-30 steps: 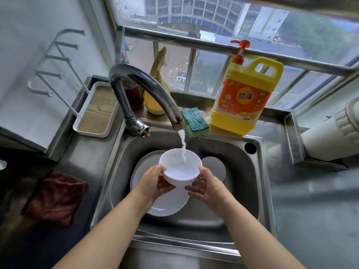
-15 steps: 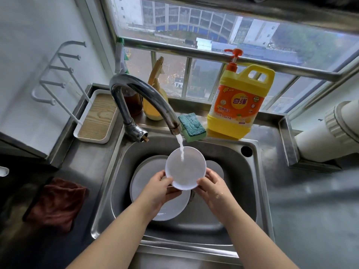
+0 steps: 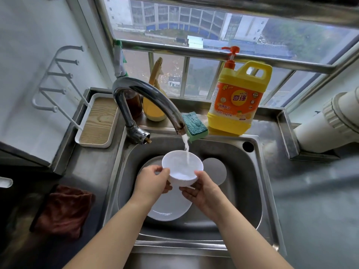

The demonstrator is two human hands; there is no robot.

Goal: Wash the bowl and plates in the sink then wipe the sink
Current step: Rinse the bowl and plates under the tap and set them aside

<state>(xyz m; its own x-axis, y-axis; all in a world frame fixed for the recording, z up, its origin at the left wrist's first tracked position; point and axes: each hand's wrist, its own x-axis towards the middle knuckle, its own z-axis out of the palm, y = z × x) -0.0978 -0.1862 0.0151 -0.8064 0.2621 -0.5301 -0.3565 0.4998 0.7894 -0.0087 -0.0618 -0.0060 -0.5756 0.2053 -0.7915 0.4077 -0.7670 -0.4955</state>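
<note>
I see a steel counter [image 3: 303,200] with its sink [image 3: 244,191] holding 2 white plates [image 3: 167,208]. Along the back edge sit a sponge [image 3: 194,122] and yellow detergent jug [image 3: 238,101]; a tray [image 3: 98,121] occupies the back-left corner, a red cloth [image 3: 62,210] the left edge.

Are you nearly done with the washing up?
Not yet. Nothing looks finished. In hand: both hands, left hand and right hand, hold the white bowl under the running faucet, rinsing it. Left: the big plate and the small plate lie in the sink, unwashed as far as I can tell. Then the sink needs wiping; the sponge sits unused.
</note>
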